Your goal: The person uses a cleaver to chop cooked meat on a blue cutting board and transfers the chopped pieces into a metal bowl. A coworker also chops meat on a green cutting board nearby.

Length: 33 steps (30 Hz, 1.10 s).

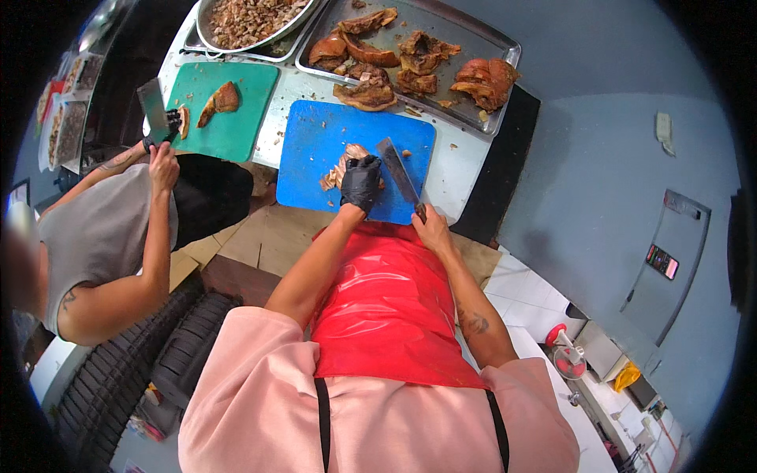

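Observation:
My left hand [361, 184], in a black glove, presses down on sliced cooked meat [351, 155] with its fingers curled over it. The meat lies on a blue cutting board [307, 136], with small scraps around it. In my bare right hand [434, 228] is the handle of a cleaver [398, 168]. Its broad blade is held over the board, to the right of the glove and apart from the meat. The underside of the gloved palm is hidden.
A metal tray [502, 112] holding roasted pork pieces [369, 94] stands behind the board. Left of it is a bowl of chopped meat [254, 23]. At a green board [236, 130], a co-worker [112, 213] holds another cleaver [154, 109] near meat. A wall [603, 148] rises at right.

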Tool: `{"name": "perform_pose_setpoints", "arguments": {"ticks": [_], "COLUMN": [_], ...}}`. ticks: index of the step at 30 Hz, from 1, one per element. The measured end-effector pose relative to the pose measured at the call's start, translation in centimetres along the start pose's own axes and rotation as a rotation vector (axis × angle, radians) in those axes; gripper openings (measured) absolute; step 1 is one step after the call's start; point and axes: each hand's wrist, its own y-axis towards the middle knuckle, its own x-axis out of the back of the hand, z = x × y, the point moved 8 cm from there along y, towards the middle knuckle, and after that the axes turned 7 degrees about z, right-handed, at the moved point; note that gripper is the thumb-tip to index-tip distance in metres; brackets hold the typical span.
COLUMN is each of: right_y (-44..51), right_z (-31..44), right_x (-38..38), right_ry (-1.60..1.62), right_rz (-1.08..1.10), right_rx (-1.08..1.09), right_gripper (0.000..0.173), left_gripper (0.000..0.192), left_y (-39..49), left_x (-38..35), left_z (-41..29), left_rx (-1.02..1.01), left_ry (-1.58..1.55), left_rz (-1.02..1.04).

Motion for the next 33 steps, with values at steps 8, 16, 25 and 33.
{"name": "perform_pose_setpoints", "arguments": {"ticks": [8,16,25,33], "right_y": [-1.8,1.4,0.2,-1.2], "right_z": [5.5,5.6,6.3,9.8], "right_x": [1.2,-6.1,-1.3,-3.2], "right_ry": [0.039,-0.068,-0.063,0.039], "right_rz": [-0.157,-0.029,-0.182,-0.319], "right_rx": [0.144,-0.06,0.023,0.119], "right_gripper": [0.032,0.033,0.033,0.032], "left_gripper": [0.027,0.04,0.056,0.035], "left_y": [-2.8,-4.3,-0.2,-1.3], "left_x": [4.4,3.9,2.9,0.5], "left_z": [1.8,4.7,1.2,6.1], "left_rx": [0.148,0.244,0.073,0.39], "left_ry": [-0.269,-0.16,0.101,-0.434], "left_rz": [-0.242,-0.128,0.023,-0.027]}}
